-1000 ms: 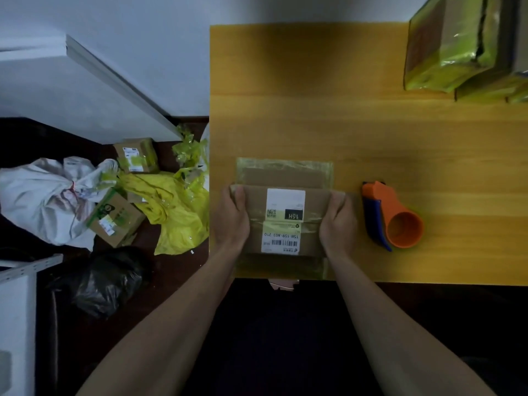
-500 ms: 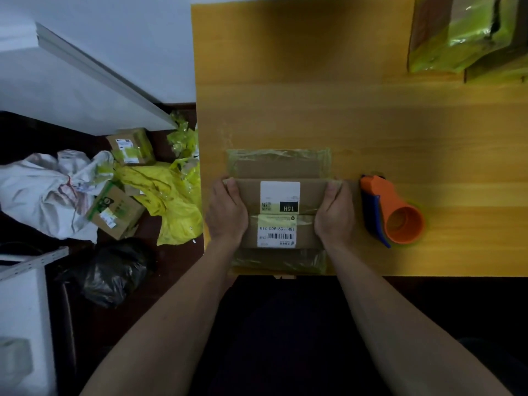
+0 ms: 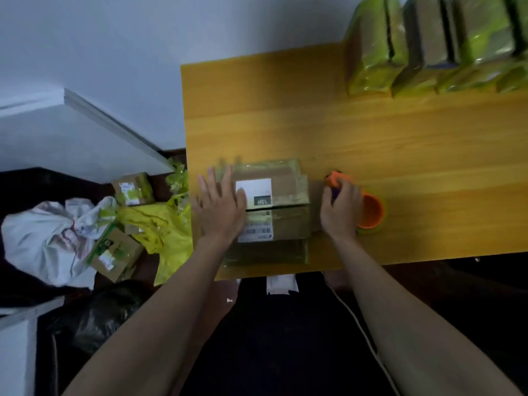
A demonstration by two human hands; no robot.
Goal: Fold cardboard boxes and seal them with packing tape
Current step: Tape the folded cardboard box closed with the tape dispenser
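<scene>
A small brown cardboard box [image 3: 285, 204] with white labels and greenish tape lies near the front edge of the yellow wooden table [image 3: 371, 144]. My left hand [image 3: 218, 204] rests flat on the box's left part, fingers straight and spread. My right hand [image 3: 340, 207] has left the box and curls over the orange tape dispenser [image 3: 371, 211] just right of the box, covering its handle. The grip itself is blurred.
Several taped boxes wrapped in green [image 3: 428, 44] stand in a row at the table's back right. On the floor to the left lie a white bag [image 3: 51, 238], two small boxes [image 3: 114, 252], yellow plastic [image 3: 163, 230] and a black bag [image 3: 105, 315].
Both hands pressed the box's two ends before. Now my right hand has moved right onto the tape dispenser, and my left hand has slid flat onto the box's top. The view shifted.
</scene>
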